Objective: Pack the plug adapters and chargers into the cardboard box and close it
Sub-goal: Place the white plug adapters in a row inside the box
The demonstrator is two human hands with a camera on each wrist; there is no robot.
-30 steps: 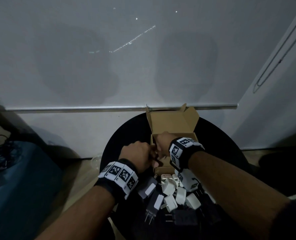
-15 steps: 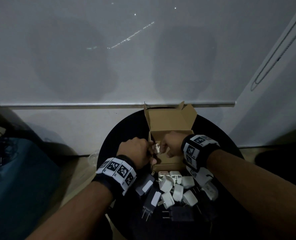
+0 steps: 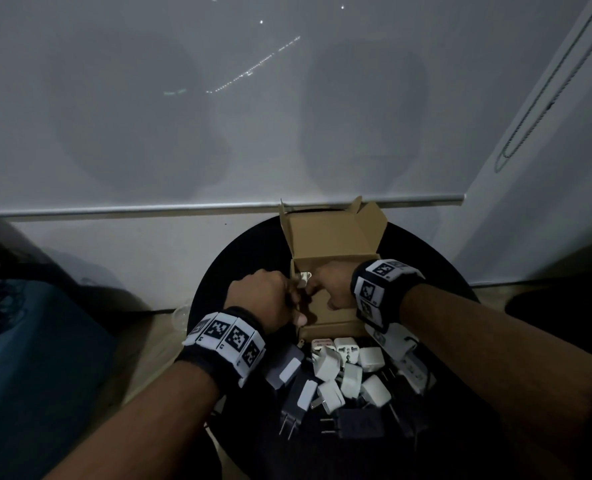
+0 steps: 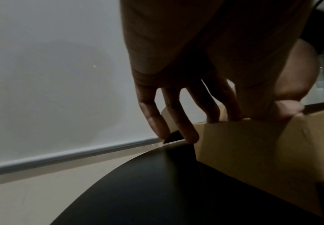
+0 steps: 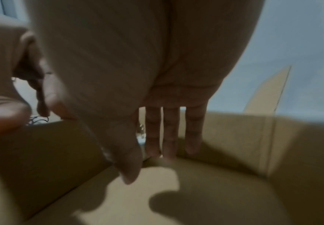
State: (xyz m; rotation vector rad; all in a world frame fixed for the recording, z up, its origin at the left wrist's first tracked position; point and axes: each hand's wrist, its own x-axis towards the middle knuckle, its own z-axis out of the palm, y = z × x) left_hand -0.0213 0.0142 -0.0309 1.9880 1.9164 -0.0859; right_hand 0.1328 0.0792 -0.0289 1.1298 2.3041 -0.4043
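An open cardboard box [image 3: 332,237] stands on a round black table [image 3: 426,265], its lid flap raised at the back. My left hand [image 3: 263,292] grips the box's left wall; in the left wrist view the thumb and fingers [image 4: 232,117] pinch that wall [image 4: 253,152]. My right hand [image 3: 325,289] reaches down inside the box [image 5: 224,190] and pinches a white plug adapter [image 3: 303,277] near the far left corner. Only a sliver of that adapter [image 5: 140,137] shows between thumb and fingers. A pile of white adapters [image 3: 350,372] and dark chargers [image 3: 360,424] lies in front of the box.
The table stands against a wall with a lowered blind and its bottom rail [image 3: 183,209]. A blue bulky object [image 3: 38,358] sits on the floor at the left. A bead chain [image 3: 547,105] hangs at the right. The table's edge [image 4: 157,190] curves close to the box's left side.
My right wrist has shifted to the right and the hand has gone lower into the box. A white adapter now shows between the hands. My left hand stays on the box's left wall.
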